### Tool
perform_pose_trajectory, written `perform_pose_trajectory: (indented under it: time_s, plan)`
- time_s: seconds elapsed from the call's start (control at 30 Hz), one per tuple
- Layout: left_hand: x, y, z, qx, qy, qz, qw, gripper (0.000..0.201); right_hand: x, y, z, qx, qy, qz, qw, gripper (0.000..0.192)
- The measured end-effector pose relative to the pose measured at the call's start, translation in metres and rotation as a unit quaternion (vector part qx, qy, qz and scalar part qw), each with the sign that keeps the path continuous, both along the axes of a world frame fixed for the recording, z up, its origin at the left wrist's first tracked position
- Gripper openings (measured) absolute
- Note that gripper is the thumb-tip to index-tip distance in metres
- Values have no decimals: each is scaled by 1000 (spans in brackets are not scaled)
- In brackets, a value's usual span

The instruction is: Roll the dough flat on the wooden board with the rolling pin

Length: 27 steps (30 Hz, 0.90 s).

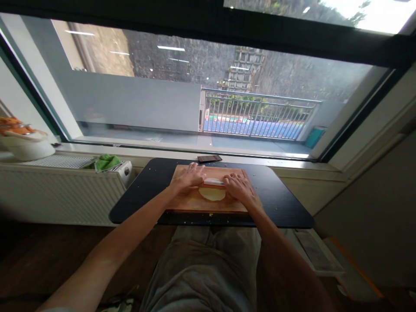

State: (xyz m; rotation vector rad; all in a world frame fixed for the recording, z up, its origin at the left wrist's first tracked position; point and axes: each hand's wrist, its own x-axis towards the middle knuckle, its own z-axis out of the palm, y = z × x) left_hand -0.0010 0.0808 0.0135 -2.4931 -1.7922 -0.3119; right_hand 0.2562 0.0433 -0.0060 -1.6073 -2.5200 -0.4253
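Left hand point(194, 174), right hand point(238, 185) over ends of white-red rod point(214, 183) | clamping unclear | pale round dough point(212, 194) beneath | brown rectangular wooden board point(185, 203), black table point(276, 197)

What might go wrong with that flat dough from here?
The left hand and right hand are at opposite ends of the rolling pin; uneven pressure could leave the dough lopsided. The dough might also stick to the wooden board. The board lies near the table's front edge, so a hard pull could shift it off.
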Motion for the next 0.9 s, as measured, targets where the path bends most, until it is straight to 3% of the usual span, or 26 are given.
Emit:
perform_pose_trajectory:
  time_s: [0.2, 0.4, 0.63, 0.9]
  plan:
    - [-3, -23, -15, -28, -1, 0, 1000, 63, 6, -29, -1, 19, -36, 21, 999, 38]
    - [0, -36, 2, 39, -12, 3, 999, 52, 28, 7, -2, 0, -16, 65, 998, 32]
    - [0, -27, 12, 65, -5, 9, 998, 39, 20, 33, -4, -22, 111, -83, 990, 43]
    - [0, -3, 12, 52, -5, 26, 998, 42, 13, 47, 7, -62, 179, -148, 971, 45]
